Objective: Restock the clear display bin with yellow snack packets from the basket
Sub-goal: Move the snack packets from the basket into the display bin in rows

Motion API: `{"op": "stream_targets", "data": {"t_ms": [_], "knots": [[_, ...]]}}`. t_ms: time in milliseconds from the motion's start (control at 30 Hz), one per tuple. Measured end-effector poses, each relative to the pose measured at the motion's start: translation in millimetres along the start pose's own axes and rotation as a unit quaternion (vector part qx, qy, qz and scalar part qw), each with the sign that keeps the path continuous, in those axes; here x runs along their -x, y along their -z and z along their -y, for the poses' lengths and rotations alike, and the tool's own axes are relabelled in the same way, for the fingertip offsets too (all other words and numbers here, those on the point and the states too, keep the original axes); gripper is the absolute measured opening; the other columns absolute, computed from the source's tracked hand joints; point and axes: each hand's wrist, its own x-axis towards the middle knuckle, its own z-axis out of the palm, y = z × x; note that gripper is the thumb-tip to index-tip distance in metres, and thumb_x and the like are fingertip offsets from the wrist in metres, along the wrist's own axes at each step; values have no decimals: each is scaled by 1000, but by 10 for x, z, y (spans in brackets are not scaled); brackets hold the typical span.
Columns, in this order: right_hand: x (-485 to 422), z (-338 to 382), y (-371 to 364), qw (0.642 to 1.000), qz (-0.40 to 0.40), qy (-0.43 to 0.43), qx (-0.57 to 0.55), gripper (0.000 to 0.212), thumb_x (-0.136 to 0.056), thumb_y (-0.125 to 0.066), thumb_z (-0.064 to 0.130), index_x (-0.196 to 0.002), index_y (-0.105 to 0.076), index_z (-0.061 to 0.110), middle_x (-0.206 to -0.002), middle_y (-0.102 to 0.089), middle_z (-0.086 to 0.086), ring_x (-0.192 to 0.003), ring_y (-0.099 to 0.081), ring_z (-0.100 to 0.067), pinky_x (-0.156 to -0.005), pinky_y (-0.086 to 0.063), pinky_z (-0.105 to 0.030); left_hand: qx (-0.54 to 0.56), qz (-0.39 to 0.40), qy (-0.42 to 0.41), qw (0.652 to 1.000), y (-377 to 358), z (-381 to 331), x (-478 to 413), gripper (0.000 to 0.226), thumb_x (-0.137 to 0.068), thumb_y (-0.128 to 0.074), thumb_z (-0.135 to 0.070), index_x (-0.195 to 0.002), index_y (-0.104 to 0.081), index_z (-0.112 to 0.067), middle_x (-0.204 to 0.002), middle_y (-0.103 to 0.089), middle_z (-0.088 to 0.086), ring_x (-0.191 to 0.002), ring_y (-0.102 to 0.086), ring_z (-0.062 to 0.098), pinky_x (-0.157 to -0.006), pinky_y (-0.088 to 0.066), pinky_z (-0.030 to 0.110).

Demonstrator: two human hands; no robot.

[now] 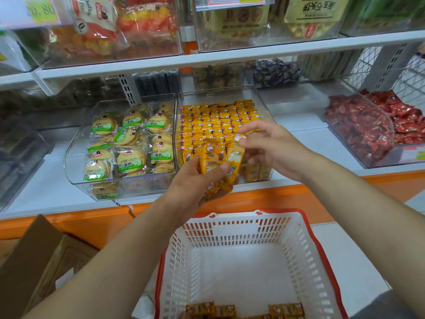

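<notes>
Several yellow packets [208, 163] bunched in our left hand [193, 183], fingers curled round; right hand [271, 146] pinches one; clear bin [220, 94] twelve o'clock, basket [253, 217] six.

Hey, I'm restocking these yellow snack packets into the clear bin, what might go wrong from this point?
1. The left hand grips a loose bundle of yellow packets outside the clear bin; one may slip down toward the basket or the floor.
2. The right hand pinches a single packet above the neat rows; a careless drop could upset them.
3. The biscuit bin sits right beside; a packet might stray into it.
</notes>
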Motion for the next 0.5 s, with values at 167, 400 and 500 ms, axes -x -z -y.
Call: {"op": "stream_targets", "data": {"t_ms": [167,400,500], "knots": [[44,13,-4,996,54,-54,56,14,-93,-61,11,-91,-69,23,-90,-64,-6,-71,-67,-20,-63,-56,-30,-12,-103,-45,994,59,-2,-62,14,-91,-73,-19,-103,-67,-15,-91,-75,7,-85,-72,28,-60,-56,30],[101,23,-91,967,185,-90,151,28,-83,-79,17,-104,-62,19,-79,-72,4,-68,-68,-9,-56,-50,-19,-24,-103,-37,994,32,-49,-40,8,-96,-69,-23,-97,-68,-14,-84,-76,3,-69,-71,16,-52,-54,24],[47,54,38,990,92,-58,91,53,-83,-77,6,-124,-57,32,-84,-61,-4,-69,-66,-16,-54,-55,-31,4,-102,-7,995,80,-111,-42,18,-99,-63,-18,-116,-63,-11,-106,-77,5,-77,-76,16,-55,-55,26]]}}
